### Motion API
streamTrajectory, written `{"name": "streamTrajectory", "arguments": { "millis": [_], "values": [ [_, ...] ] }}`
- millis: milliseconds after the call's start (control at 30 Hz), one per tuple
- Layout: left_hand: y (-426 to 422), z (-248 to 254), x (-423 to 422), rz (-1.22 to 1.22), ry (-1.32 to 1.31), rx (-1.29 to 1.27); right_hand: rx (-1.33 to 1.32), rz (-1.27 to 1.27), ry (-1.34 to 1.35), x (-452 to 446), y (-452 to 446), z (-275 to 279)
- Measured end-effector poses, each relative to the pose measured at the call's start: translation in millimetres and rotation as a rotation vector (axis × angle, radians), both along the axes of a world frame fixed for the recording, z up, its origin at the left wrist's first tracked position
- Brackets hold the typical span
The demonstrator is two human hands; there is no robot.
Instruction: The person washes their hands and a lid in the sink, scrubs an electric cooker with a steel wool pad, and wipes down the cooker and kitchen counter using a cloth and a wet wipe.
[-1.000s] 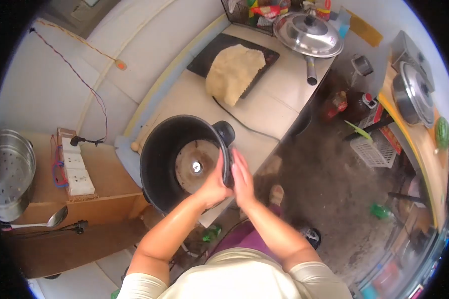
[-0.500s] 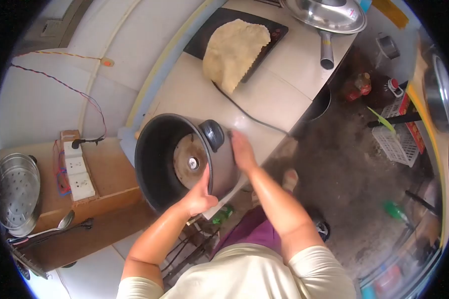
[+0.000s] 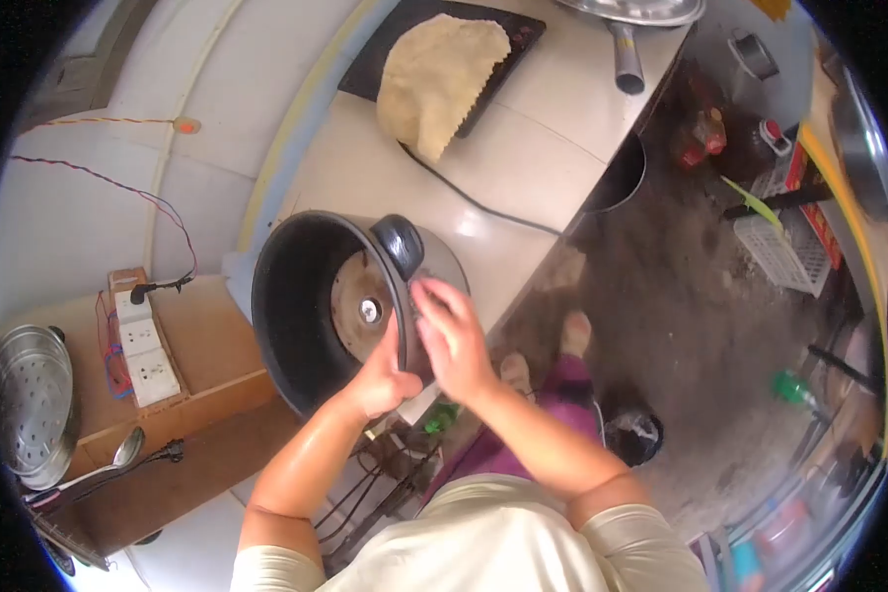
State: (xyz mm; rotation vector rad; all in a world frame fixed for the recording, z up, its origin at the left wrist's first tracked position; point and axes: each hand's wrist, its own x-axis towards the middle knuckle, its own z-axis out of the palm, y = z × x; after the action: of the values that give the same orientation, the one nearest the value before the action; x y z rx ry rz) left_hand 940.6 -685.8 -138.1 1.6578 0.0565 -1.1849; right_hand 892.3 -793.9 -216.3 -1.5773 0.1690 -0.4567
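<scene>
A large rice cooker body (image 3: pixel 286 286) lies tipped on its side at the counter's near end, its mouth facing left. Inside, a stained round heating plate (image 3: pixel 345 316) has a silver button at its centre. My left hand (image 3: pixel 377 383) grips the lower rim, fingers partly hidden behind the edge. My right hand (image 3: pixel 454 345) is at the cooker's outer side, just below the black handle (image 3: pixel 398 247). Its fingers are stretched out and slightly apart, their tips at or against the wall; exact contact is unclear.
A dough-coloured crinkled sheet (image 3: pixel 434 79) covers part of a black cooktop (image 3: pixel 365 59) on the tiled counter (image 3: pixel 553 118). A lidded pan (image 3: pixel 629 59) stands at the far end. Left, a steamer tray (image 3: pixel 32 405) and power strip (image 3: pixel 148 355) sit on a wooden shelf. A white basket (image 3: pixel 784 252) stands right.
My right hand has moved left and nearer, from the cooker's far side toward the rim below the handle. My left hand keeps its hold. The whole view has shifted slightly.
</scene>
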Motion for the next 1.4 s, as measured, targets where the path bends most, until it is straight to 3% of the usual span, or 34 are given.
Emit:
{"name": "streamTrajectory", "arguments": {
  "millis": [100,200,233,267,333,400,467,500,567,633,767,900,1133,1167,1233,1333,1400],
  "values": [
    [8.3,-11.8,-3.4,0.008,-0.091,-0.082,0.175,-0.059,0.287,18.7,-7.0,-53.0],
    [2.1,-11.0,-2.5,0.026,-0.103,-0.050,-0.088,-0.086,0.111,10.7,3.7,-36.6],
    [0.0,-5.1,-1.6,0.010,-0.071,0.012,-0.039,-0.095,-0.039,2.5,1.5,6.9],
    [1.2,-1.4,-2.1,-0.010,-0.037,0.080,-0.022,-0.108,-0.039,0.2,6.0,4.4],
    [-1.5,-6.7,-0.4,0.016,-0.118,-0.005,-0.005,-0.139,0.129,6.9,14.1,-69.9],
    [0.4,-5.4,-5.1,0.020,-0.142,-0.014,0.465,-0.084,0.191,16.3,36.1,-151.6],
    [1.6,-6.4,-6.2,0.012,-0.123,-0.004,-0.116,-0.158,0.076,0.0,17.2,-34.4],
    [0.0,-4.2,-3.0,-0.024,-0.105,0.040,-0.033,-0.151,-0.065,-8.1,15.0,10.4],
    [7.4,-7.1,1.9,-0.052,-0.030,0.048,-0.004,-0.181,0.031,-5.2,22.3,-14.2],
    [5.0,-8.0,-2.8,0.004,-0.053,-0.018,0.072,-0.146,0.209,15.7,18.5,-91.4],
    [8.4,-10.1,4.2,-0.107,-0.043,0.049,-0.026,-0.226,-0.109,-16.2,26.3,6.6],
    [8.0,-12.0,1.6,-0.061,-0.093,-0.009,-0.102,-0.190,-0.181,26.4,3.8,-3.3],
    [1.6,-6.4,-1.0,0.003,-0.123,0.061,-0.057,-0.176,-0.106,-24.9,26.0,5.0],
    [-2.0,-6.7,-3.4,0.005,-0.176,-0.048,-0.095,-0.162,-0.108,-11.1,19.0,6.2],
    [2.2,-7.2,0.6,-0.052,-0.142,0.027,-0.161,-0.132,-0.118,31.4,-1.7,12.4],
    [2.6,-4.0,4.8,-0.100,-0.115,0.021,-0.172,-0.155,-0.082,4.3,13.6,5.7],
    [8.3,-8.9,6.7,-0.098,-0.011,0.029,-0.027,-0.129,-0.118,-36.6,34.8,5.6]
  ]
}}
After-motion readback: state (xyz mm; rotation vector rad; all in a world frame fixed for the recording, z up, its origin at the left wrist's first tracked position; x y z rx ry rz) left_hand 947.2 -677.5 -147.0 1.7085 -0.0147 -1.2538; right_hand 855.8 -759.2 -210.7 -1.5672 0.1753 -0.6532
